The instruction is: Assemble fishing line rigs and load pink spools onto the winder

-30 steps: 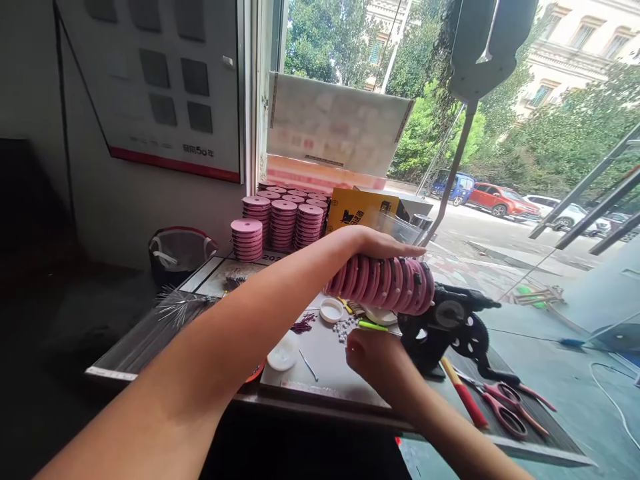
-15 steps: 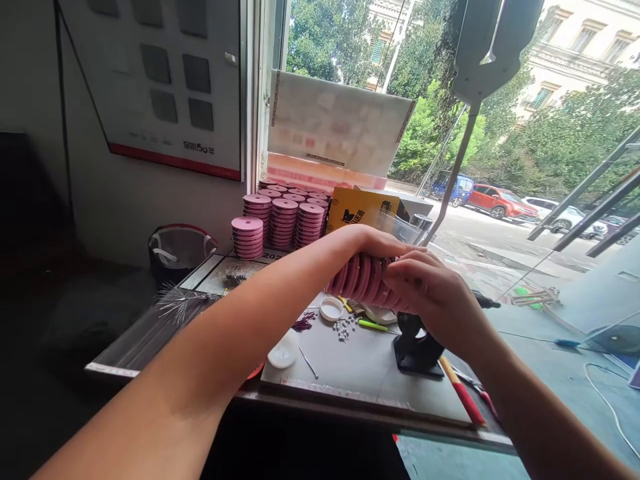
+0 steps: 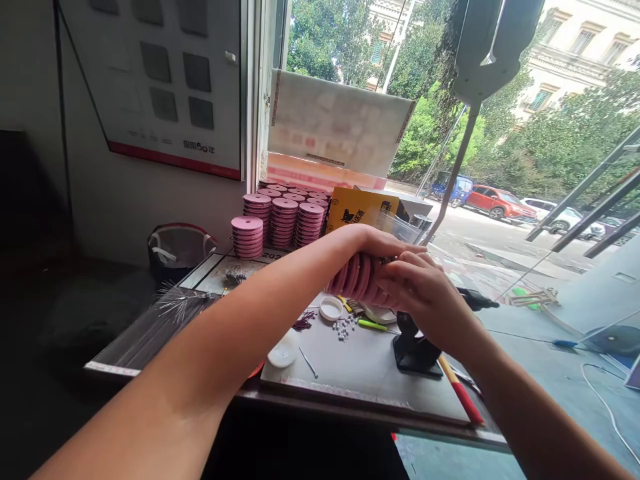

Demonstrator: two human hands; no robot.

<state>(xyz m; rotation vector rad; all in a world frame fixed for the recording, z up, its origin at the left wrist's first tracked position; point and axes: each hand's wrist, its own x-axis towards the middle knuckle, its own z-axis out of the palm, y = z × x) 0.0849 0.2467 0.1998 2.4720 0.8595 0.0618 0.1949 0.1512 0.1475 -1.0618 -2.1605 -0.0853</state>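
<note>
A row of pink ridged discs, like small spools side by side, lies above the worktop beneath both hands. My left hand reaches across its top from the left; its fingers are mostly hidden behind the right hand. At the row's right end, my right hand has its fingers bent and pressed together against the discs. Whatever is between those fingertips is too small to make out. Below the right hand is a black stand, with a black pointed handle sticking out to the right.
Stacks of pink discs stand at the back beside a yellow box. On the board lie white beads, a white ring-shaped lid, a green pen-like tool and a thin metal pick. Wire bristles jut out left.
My right hand has shifted slightly left along the discs, showing more of the black handle behind it. My left arm stays almost where it was.
</note>
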